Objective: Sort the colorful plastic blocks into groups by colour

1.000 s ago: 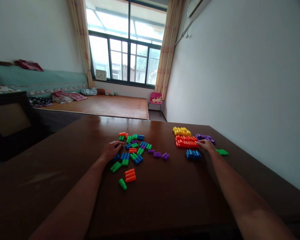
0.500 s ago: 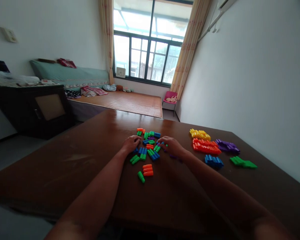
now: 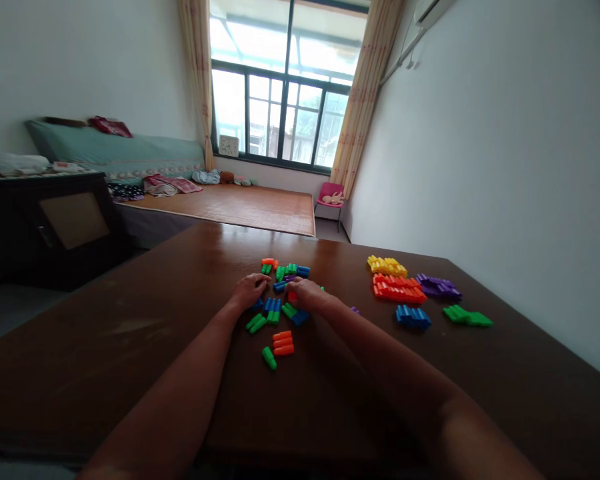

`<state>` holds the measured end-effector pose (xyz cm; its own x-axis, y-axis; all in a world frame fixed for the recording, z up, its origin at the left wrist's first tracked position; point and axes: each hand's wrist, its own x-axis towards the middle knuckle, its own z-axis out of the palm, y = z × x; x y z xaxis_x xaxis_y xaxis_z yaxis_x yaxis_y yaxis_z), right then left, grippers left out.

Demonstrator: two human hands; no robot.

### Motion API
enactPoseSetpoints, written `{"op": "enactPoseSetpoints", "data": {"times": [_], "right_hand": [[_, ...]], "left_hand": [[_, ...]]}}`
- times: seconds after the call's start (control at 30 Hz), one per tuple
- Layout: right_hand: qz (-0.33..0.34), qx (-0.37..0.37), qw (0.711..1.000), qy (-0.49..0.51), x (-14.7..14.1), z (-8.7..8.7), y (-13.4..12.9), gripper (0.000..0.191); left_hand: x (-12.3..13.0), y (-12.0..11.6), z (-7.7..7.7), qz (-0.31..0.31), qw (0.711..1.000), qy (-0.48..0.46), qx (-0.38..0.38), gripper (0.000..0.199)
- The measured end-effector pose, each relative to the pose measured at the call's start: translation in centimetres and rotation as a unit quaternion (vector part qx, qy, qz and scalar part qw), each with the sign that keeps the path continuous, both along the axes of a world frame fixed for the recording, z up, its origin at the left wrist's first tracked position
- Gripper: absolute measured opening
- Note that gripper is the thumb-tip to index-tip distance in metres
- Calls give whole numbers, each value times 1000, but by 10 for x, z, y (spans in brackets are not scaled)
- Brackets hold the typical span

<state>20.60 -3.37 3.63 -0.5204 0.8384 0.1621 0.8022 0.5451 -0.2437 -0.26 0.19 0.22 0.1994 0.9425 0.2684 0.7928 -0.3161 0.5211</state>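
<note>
Mixed plastic pieces lie loose in the middle of the dark table [image 3: 155, 320]. My left hand [image 3: 251, 289] rests at the left edge of this pile, fingers curled beside a blue piece [image 3: 257, 304]. Over the right part of the pile is my right hand [image 3: 305, 292], its fingertips closed at a red-orange piece [image 3: 292, 296]. Nearer me lie orange pieces [image 3: 283, 343] and one green piece [image 3: 269, 358]. Blue-green pieces [image 3: 273, 311] sit between and below the hands.
Sorted groups stand on the right: yellow [image 3: 387, 266], red [image 3: 399, 288], purple [image 3: 439, 287], blue [image 3: 413, 317] and green [image 3: 467, 316]. Beyond the table are a bed [image 3: 260, 207], a pink chair [image 3: 330, 195] and a dark cabinet [image 3: 45, 227].
My right hand has moved left over the pile, onto the red-orange piece, closer to my left hand. The whole view has shifted slightly. My left hand stays at the pile's edge.
</note>
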Motion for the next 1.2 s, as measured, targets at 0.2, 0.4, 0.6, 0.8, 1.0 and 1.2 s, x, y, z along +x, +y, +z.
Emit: {"op": "enactPoseSetpoints", "data": {"times": [0.2,0.4,0.6,0.8,1.0,1.2], "right_hand": [[-52,30,997,45,23,8,-7,26],[-175,74,961,201,150,21,-7,25],[-417,112,890,146,276,13,-22,29],[-454,65,884,92,292,-3,-27,33],[-310,117,933,137,208,22,-41,28],[93,-83,980,154,44,26,-86,28]], "left_hand": [[-3,2,1,-11,1000,-2,-5,29],[-1,1,6,0,1000,6,-24,28],[0,3,4,8,999,28,-17,29],[-2,5,2,-2,1000,29,-5,29],[-2,5,-2,-4,1000,19,4,28],[-2,3,-2,-13,1000,12,3,28]]}}
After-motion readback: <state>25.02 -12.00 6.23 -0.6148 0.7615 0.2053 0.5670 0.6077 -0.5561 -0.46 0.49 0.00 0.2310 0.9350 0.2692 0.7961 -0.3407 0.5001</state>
